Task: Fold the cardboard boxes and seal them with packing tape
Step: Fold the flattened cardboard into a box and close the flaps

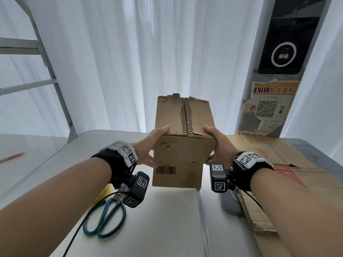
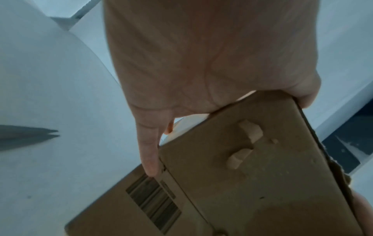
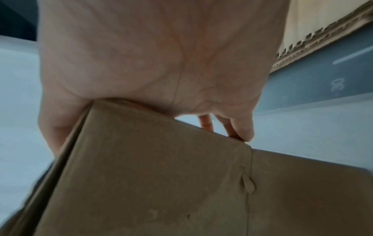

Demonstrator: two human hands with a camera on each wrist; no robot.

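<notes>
A small brown cardboard box (image 1: 183, 138) is held up above the white table (image 1: 157, 219). Its two top flaps meet along a ragged torn seam, and a barcode sits on the near face. My left hand (image 1: 154, 145) grips the box's left side, thumb on top and fingers along the side and underneath. My right hand (image 1: 215, 143) grips the right side the same way. The left wrist view shows the box (image 2: 252, 175) with my left hand (image 2: 191, 95) against its edge. The right wrist view shows the box (image 3: 161, 175) under my right hand (image 3: 151, 79). No tape roll is visible.
Green-handled scissors (image 1: 105, 219) lie on the table near my left forearm. Flattened cardboard sheets (image 1: 278, 173) cover the table's right side, with a grey object (image 1: 230, 203) beside them. A red pencil (image 1: 11, 157) lies far left. White curtains and a post with a poster (image 1: 269, 106) stand behind.
</notes>
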